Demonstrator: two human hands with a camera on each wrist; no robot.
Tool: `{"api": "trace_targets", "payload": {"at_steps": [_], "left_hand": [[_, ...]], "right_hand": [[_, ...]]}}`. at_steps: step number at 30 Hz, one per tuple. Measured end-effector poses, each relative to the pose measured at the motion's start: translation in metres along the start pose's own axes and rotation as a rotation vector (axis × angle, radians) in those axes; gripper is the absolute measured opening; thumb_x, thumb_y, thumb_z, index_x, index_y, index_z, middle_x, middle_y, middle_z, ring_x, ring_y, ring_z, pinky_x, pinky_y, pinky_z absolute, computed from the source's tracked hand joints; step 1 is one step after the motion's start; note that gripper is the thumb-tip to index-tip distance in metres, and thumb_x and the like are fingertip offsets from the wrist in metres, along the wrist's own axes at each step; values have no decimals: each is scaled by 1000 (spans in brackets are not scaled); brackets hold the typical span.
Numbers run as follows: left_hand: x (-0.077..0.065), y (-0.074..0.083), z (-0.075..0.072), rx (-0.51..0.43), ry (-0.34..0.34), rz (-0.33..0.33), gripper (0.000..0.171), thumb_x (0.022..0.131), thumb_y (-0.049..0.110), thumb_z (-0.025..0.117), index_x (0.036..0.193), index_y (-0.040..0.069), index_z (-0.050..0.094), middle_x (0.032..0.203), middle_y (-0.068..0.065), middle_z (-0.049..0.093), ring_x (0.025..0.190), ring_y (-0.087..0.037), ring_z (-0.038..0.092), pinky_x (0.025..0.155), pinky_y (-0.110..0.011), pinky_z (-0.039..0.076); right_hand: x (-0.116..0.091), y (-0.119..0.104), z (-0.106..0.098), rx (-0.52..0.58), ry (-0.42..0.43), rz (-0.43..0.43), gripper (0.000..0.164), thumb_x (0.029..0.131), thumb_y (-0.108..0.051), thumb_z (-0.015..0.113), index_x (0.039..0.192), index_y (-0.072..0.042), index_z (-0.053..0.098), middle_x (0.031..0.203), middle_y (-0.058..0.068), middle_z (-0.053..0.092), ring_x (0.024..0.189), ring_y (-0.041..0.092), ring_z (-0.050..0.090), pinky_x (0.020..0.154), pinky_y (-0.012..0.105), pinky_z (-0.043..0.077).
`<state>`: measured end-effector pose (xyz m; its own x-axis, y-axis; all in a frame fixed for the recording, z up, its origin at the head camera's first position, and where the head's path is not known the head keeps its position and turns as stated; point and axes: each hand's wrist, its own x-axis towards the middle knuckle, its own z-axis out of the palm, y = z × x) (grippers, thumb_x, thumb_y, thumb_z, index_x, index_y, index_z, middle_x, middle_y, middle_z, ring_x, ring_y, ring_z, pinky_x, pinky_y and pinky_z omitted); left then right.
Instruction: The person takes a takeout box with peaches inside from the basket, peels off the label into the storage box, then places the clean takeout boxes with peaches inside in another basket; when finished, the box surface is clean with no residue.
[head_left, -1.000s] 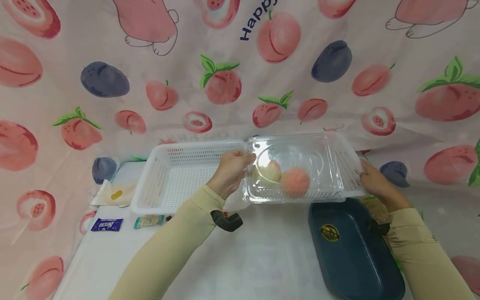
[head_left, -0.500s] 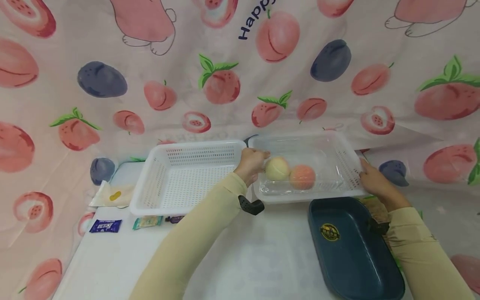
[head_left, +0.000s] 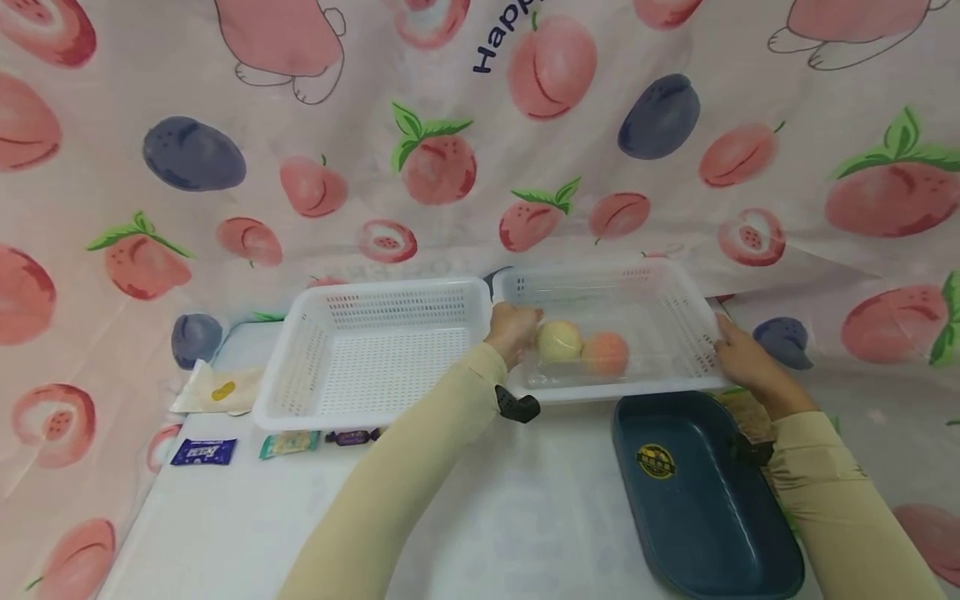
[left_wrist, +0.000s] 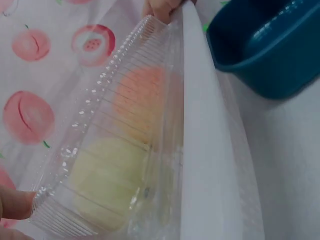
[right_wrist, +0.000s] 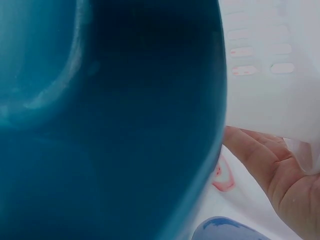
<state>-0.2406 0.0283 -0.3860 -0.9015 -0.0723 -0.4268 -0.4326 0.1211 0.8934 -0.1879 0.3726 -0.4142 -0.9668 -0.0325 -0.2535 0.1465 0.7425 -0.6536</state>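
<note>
A clear plastic clamshell box [head_left: 652,333] lies low inside the right white basket [head_left: 570,393]. Through its plastic show a pale yellow ball-like fruit [head_left: 558,341] and an orange-pink one [head_left: 606,354], side by side near its left end. My left hand [head_left: 513,329] grips the box's left end, beside the basket's left rim; its thumb [left_wrist: 17,204] shows against the ribbed plastic in the left wrist view. At the basket's right end, my right hand [head_left: 750,362] holds the wall by the rim, partly hidden by the blue tub [right_wrist: 150,125] in the right wrist view.
A second white basket [head_left: 390,367] stands directly left of the first. The dark blue tub [head_left: 701,492] sits in front at right, close to my right forearm. Small wrapped snacks [head_left: 204,452] and a cream packet [head_left: 217,388] lie at left. A fruit-print cloth hangs behind.
My left hand has moved right and lowered the clear box with its two fruits from above the right basket down into it. My right hand has stayed at the basket's right end.
</note>
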Motion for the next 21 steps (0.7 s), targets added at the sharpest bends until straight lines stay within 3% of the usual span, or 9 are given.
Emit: {"api": "trace_targets", "payload": {"at_steps": [3,11,15,21], "left_hand": [[4,-1,3,40,37,-2,52,100,13,68,144,-9,50,137,-18,59,115,-29,59,87,-34,55],[8,-2,10,91,86,12,51,98,11,69,142,-7,52,140,-22,61,134,-34,57,116,-47,49],[8,-2,12,131,91,21,50,99,12,69,142,-6,53,141,-21,62,136,-34,56,117,-47,48],[4,-1,14,197,83,34,41,97,3,61,137,-6,53,132,-20,64,125,-34,60,114,-48,50]], "right_hand": [[0,-1,1,5,-1,1,62,110,-9,17,162,2,-14,155,47,24,124,55,46,100,67,42],[0,-2,2,7,9,11,62,110,-9,17,162,1,-14,157,47,21,128,57,43,103,71,40],[1,-1,3,19,8,15,62,110,-9,17,163,1,-14,157,47,22,127,56,44,103,70,40],[1,-2,3,17,1,37,62,110,-10,16,162,-1,-16,157,46,22,126,56,44,103,71,41]]}}
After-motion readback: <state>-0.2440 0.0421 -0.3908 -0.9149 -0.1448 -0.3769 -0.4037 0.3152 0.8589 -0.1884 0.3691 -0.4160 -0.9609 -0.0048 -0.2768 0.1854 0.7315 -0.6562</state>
